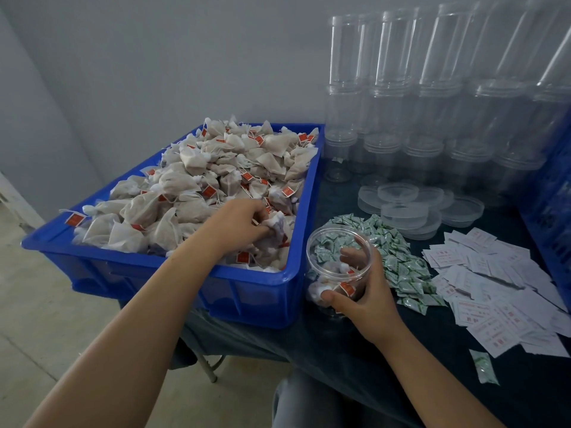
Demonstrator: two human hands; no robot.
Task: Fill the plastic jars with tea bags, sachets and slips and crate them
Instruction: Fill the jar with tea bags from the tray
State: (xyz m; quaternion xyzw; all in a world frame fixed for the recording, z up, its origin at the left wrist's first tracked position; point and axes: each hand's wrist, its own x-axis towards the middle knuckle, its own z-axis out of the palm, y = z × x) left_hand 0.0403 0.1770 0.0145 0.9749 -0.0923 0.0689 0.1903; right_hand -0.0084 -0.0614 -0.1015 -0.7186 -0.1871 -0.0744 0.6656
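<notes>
A table draped in dark blue cloth [340, 350] is set against a plain grey wall, over a pale concrete floor. Nearest, at the table's near edge, a clear round plastic jar [338, 267] is gripped by the right hand [367, 301], thumb on the near wall and fingers curled round the far side; it is tilted with its mouth turned toward the crate on the left, probably so that bags can be dropped straight in. A few tea bags are already seen at its bottom. Just left, inside a blue plastic crate [173, 273], the left hand [244, 223] is closed on a white gauze tea bag [276, 223], the fingers bent around it above the heap of red-tagged tea bags [197, 186]. Right of the jar, a pile of small green-and-white sachets [398, 257] and, further right, loose white paper slips with red print [482, 291] are laid within reach, apparently for the later filling steps. One stray sachet [483, 367] lies near the right edge. Beyond, clear plastic lids [404, 208] are scattered flat, and at the far wall empty clear jars [432, 88] are stacked in columns. The filling is judged to be at an early stage.
</notes>
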